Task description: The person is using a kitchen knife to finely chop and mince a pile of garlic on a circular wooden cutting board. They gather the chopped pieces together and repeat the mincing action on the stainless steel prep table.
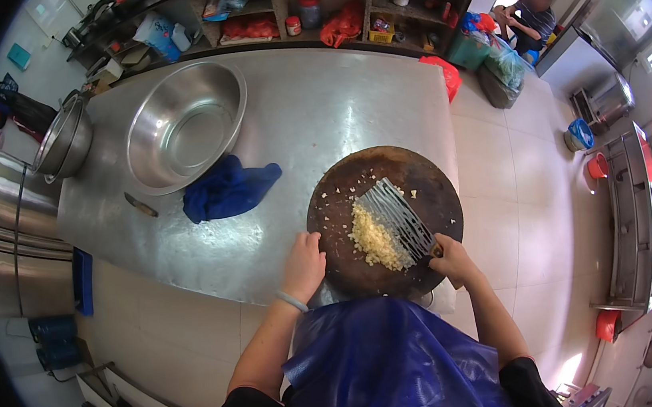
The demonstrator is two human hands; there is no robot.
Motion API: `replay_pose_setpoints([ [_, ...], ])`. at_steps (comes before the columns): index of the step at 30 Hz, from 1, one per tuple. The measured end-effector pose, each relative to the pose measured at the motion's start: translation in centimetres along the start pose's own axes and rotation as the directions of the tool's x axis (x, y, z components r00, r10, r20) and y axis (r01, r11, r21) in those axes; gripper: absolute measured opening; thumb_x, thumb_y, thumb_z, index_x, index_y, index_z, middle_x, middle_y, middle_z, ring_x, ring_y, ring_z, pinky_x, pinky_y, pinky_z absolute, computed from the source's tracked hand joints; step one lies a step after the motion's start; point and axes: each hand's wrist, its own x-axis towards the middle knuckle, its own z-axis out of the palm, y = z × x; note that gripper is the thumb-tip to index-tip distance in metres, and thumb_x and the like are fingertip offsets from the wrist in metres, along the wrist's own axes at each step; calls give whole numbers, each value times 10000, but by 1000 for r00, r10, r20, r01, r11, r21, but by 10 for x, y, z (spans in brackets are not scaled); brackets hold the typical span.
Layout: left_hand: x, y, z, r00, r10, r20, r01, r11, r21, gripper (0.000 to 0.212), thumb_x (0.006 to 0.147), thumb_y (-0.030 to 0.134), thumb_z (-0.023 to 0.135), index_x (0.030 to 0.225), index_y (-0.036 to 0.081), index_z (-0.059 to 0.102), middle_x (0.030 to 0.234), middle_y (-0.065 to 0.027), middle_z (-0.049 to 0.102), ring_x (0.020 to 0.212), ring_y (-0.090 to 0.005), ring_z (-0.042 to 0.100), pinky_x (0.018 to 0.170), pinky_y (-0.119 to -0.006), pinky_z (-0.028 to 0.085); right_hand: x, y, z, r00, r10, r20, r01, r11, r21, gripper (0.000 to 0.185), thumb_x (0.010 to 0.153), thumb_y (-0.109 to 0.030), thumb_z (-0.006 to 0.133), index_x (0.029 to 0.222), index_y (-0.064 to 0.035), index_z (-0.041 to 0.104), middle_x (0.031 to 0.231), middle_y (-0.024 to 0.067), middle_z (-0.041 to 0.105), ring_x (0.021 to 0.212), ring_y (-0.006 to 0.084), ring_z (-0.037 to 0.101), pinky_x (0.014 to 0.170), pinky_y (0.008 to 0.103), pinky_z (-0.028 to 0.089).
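A round, dark wooden chopping block [375,161] sits at the near right corner of the steel table [304,115]. On it lies a pile of finely chopped pale yellow food [373,240], perhaps garlic, with small bits scattered around. My right hand [452,260] grips the handle of a broad-bladed cleaver [397,219]. Its blade, streaked with dark and light bands, lies over the right side of the pile. At the block's left rim, my left hand [304,266] holds the edge with bent fingers.
A large steel basin [188,129] stands at the back left, beside a blue cloth [230,187] and a small knife [141,205]. More steel bowls [66,139] hang over the left edge. Shelves [279,4] run behind the table. A person [528,17] sits at the far right near bags [504,71].
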Motion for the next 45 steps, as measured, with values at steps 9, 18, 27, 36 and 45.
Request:
replay_pose_setpoints([
  [9, 15, 18, 30, 990, 56, 128, -46, 996, -79, 229, 849, 21, 635, 1076, 22, 604, 1042, -172, 569, 966, -383, 607, 849, -437, 520, -28, -38, -17, 898, -149, -414, 83, 982, -172, 304, 838, -51, 653, 1134, -34, 583, 924, 195, 653, 813, 414, 651, 697, 473, 519],
  [18, 40, 19, 35, 988, 128, -92, -141, 977, -157, 237, 854, -4, 587, 1088, 23, 619, 1069, -178, 600, 971, -384, 617, 849, -441, 523, -19, -46, 10, 953, -119, -278, -9, 907, -420, 232, 876, -101, 593, 1088, -86, 501, 921, 171, 597, 761, 418, 662, 658, 535, 544],
  [27, 15, -7, 2, 990, -81, -112, 50, 965, -259, 216, 878, -29, 597, 1085, 12, 640, 1017, -137, 631, 829, -258, 665, 739, -346, 546, 16, -54, -14, 884, -250, -394, 79, 912, -402, 259, 904, -104, 563, 1162, -97, 536, 931, 158, 588, 743, 409, 652, 649, 513, 543],
  [36, -1, -8, 4, 980, -160, -117, 117, 943, -310, 266, 828, -44, 600, 1083, 25, 631, 965, -142, 617, 827, -282, 642, 747, -360, 537, 20, -52, -4, 929, -366, -51, 282, 792, -542, 267, 883, -96, 546, 1150, -109, 560, 922, 125, 590, 745, 342, 680, 637, 462, 562],
  [45, 59, -13, 16, 991, 17, -132, -23, 999, -44, 427, 813, -38, 616, 1232, -49, 529, 1208, -226, 522, 1132, -408, 541, 989, -451, 458, -14, -25, -21, 890, -255, -378, 59, 887, -459, 360, 854, -52, 587, 1211, -95, 576, 911, 138, 594, 738, 367, 659, 624, 473, 546],
])
